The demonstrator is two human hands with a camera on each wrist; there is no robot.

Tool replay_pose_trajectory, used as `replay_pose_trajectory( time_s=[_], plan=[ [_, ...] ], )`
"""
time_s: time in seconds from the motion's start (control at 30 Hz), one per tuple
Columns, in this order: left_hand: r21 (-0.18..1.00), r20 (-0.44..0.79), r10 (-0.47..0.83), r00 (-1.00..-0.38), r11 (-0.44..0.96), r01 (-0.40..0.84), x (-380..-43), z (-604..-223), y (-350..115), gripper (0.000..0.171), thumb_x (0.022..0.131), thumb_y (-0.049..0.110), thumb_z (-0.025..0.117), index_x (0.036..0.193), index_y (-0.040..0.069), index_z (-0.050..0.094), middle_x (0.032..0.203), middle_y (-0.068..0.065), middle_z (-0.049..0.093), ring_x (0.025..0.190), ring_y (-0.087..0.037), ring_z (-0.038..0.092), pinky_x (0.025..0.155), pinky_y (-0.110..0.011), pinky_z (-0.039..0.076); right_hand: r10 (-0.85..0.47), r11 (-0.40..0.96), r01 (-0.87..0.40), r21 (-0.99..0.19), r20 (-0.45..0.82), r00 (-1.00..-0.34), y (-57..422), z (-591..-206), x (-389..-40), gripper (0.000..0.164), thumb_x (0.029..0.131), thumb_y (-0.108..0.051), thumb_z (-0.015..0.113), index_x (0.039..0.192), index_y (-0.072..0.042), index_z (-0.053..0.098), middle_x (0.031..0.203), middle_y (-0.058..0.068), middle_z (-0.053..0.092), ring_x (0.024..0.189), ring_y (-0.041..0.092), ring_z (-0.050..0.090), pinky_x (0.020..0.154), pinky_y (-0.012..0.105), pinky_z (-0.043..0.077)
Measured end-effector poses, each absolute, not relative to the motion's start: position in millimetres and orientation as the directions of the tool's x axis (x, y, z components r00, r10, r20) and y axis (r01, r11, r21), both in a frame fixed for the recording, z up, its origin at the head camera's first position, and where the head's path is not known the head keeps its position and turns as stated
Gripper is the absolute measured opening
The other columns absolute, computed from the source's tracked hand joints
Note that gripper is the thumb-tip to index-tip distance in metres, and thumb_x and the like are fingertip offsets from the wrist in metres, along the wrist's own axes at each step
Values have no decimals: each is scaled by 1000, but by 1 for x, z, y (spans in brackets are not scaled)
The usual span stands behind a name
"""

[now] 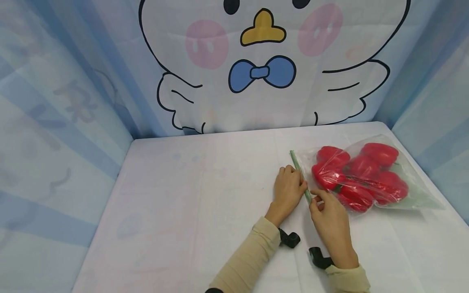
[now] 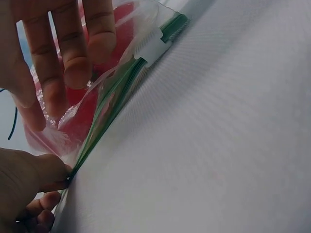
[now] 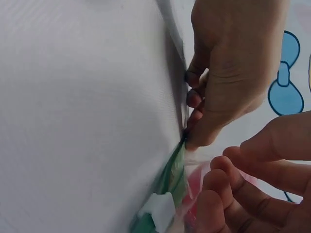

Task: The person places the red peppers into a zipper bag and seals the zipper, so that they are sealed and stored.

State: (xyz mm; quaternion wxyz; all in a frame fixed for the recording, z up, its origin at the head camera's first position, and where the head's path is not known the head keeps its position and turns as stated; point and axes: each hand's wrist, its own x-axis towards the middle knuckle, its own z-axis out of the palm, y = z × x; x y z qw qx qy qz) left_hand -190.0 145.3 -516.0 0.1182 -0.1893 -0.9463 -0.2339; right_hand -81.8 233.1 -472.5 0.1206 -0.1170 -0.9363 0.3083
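A clear zip bag (image 1: 421, 198) with several red bell peppers (image 1: 379, 154) in it lies on the table's right side, its green zip edge (image 1: 295, 160) towards the left. My left hand (image 1: 288, 188) pinches this edge between thumb and fingers, as the left wrist view also shows. A white slider (image 2: 152, 47) sits on the zip close to one end, where the green strips stand slightly apart on the side towards my left hand. Beside that end is my right hand (image 1: 331, 221), its fingers (image 3: 217, 182) loosely bent with nothing between them. The head view does not show the slider.
White cloth covers the table (image 1: 165, 203). Behind it hangs a backdrop (image 1: 261, 110) with a cartoon figure and blue bow tie; blue-white curtains (image 1: 55, 162) close in the sides. Black camera mounts (image 1: 290, 239) on both wrists stand close to each other.
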Motion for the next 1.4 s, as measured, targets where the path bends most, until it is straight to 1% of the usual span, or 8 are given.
replay_pose_trajectory(
  time_s=[0.17,0.4,0.6,0.7,0.83,1.07,1.23,1.4],
  plan=[
    [372,317,314,-895,827,422,-190,-515,146,23,93,31,78,73,21,71,96,3,66,89,-12,56,74,-20,44,306,738,217,-639,30,-952,242,-466,-72,33,100,-14,62,130,-1,69,113,24,72,93,32,70,68,28,52],
    [388,304,301,-904,827,406,-192,-514,147,21,93,32,78,79,21,67,99,2,63,91,-13,54,75,-21,43,395,681,362,-636,-96,-913,265,-460,-46,28,103,-21,61,123,-4,72,123,25,72,103,35,69,66,22,49],
    [418,285,281,-917,824,382,-192,-516,147,18,95,32,77,92,22,62,96,3,58,91,-13,51,74,-20,40,445,612,505,-609,-263,-856,287,-469,-26,35,106,-25,56,130,-2,66,116,22,73,88,19,67,62,23,49],
    [425,270,275,-923,826,371,-191,-517,148,17,96,31,75,98,20,62,99,3,58,92,-13,51,75,-20,41,392,553,529,-643,-359,-847,294,-476,-22,43,108,-25,52,141,2,54,109,19,73,75,12,62,60,23,50],
    [442,242,262,-934,827,347,-190,-516,151,21,96,29,73,107,17,60,101,1,60,92,-13,50,75,-20,41,293,458,534,-711,-447,-845,298,-485,-19,51,109,-21,50,152,5,40,99,5,72,66,13,57,60,26,52],
    [569,188,224,-956,769,292,-186,-510,150,32,96,23,69,123,9,59,108,-4,64,95,-17,53,82,-23,45,187,274,545,-793,-512,-839,298,-492,-20,53,111,-20,48,156,3,31,99,-3,70,71,11,59,64,27,57],
    [728,115,207,-972,647,224,-180,-501,139,40,97,20,66,133,3,58,98,-3,65,91,-16,55,76,-22,44,95,138,540,-830,-532,-842,295,-497,-20,54,111,-26,51,153,2,34,98,-5,69,71,9,59,64,26,56],
    [817,25,258,-966,551,169,-167,-490,125,38,96,16,65,131,3,60,85,1,67,70,-9,55,60,-19,42,36,1,496,-868,-496,-868,290,-502,-18,33,110,-26,53,135,-5,50,98,-3,68,69,8,58,60,23,54]
  ],
)
